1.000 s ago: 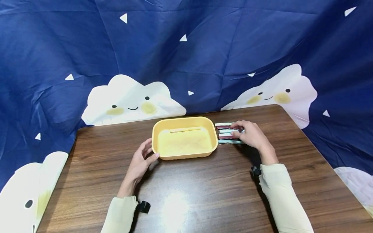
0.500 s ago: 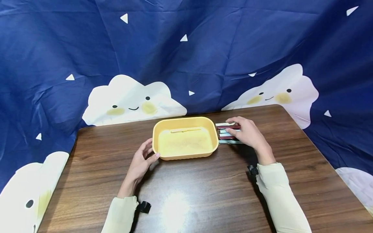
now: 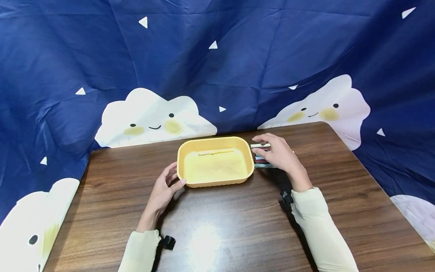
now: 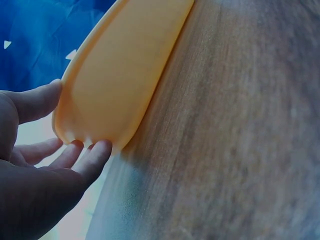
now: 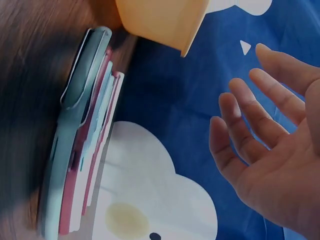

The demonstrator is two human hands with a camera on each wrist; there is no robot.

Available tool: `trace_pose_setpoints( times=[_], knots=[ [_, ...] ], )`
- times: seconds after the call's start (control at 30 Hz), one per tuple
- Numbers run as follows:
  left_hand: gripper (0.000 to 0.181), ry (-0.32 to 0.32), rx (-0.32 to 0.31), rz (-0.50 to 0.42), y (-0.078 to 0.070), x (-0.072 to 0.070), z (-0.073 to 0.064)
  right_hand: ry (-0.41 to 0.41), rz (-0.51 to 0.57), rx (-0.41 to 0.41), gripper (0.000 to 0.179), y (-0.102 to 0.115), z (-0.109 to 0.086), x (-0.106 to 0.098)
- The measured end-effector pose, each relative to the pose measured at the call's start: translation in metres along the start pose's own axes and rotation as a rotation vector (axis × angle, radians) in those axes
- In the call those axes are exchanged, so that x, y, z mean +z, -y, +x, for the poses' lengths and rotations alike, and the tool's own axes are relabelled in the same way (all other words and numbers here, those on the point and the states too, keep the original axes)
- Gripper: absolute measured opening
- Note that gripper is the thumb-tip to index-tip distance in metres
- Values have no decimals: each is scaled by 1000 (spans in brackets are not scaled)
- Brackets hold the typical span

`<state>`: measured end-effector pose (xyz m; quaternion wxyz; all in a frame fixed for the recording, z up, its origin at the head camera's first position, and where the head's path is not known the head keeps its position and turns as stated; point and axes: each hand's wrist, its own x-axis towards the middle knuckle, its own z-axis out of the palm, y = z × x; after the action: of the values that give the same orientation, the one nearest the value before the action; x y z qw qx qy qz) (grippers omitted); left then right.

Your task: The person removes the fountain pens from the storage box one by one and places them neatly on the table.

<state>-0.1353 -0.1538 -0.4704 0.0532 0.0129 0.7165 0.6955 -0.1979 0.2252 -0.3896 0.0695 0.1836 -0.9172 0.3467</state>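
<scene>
A yellow plastic tray [image 3: 214, 184] stands on the table with a slim yellow pen [image 3: 216, 152] lying inside it. My left hand [image 3: 163, 192] holds the tray's near left corner, thumb at the rim and fingertips against the outer wall, as the left wrist view shows. Right of the tray lies a row of clipped pens, among them a grey-green pen [image 5: 70, 140] in front, with dark red, pale blue and white ones behind. Over this row hovers my right hand [image 3: 278, 153], fingers spread and slightly bent, holding nothing. It partly hides the pens in the head view.
The brown wooden table [image 3: 217, 211] reaches to a dark blue curtain [image 3: 190, 56] with clouds and triangles behind it. The pens' left ends lie close to the tray's right wall.
My right hand has shifted left and a little away from me over the pens, toward the tray. The left hand and the tray have stayed in place.
</scene>
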Motion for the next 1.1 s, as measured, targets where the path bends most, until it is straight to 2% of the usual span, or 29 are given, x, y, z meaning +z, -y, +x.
trace_pose_setpoints(
  times=[0.67,1.1],
  knots=[
    [68,7,1,0,1,-1,0,43,85,-34,33,15,13,16],
    [68,12,-6,-11,1,0,1,78,53,-23,38,18,22,28]
  ],
)
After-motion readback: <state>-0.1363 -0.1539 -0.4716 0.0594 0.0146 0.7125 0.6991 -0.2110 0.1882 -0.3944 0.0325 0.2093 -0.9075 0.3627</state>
